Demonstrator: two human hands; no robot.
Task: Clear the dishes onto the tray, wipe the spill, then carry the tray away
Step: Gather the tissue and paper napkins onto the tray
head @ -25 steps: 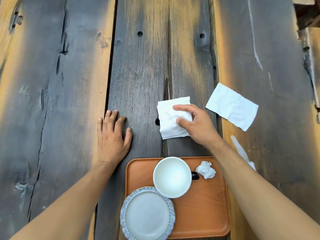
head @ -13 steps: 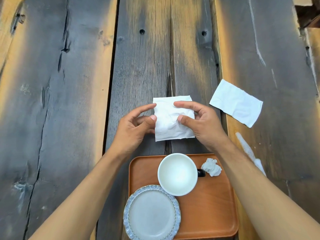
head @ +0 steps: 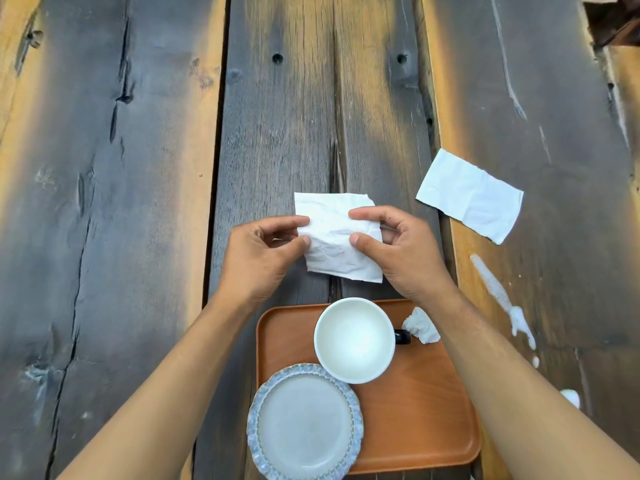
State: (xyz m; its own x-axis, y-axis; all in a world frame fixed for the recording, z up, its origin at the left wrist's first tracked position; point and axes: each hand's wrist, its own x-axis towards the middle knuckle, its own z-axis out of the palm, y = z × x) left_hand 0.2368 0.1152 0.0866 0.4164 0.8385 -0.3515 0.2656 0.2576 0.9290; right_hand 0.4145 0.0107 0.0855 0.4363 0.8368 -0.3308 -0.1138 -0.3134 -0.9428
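Both hands pinch a crumpled napkin above the tray.
Left hand [head: 258,258] and right hand [head: 403,252] pinch the wrinkled white napkin [head: 334,237] at opposite edges; the rounded orange tray [head: 426,410] overhangs the plank surface [head: 138,202]'s near edge, milky spill [head: 502,299] right.

I saw orange tray [head: 426,420] at near table edge, carrying white cup [head: 354,339], blue-rimmed plate [head: 304,420] overhanging its near-left corner, crumpled tissue [head: 420,326]. Creased white napkin [head: 337,237] was pinched at both sides. White spill [head: 498,296] streaked planks right of tray.
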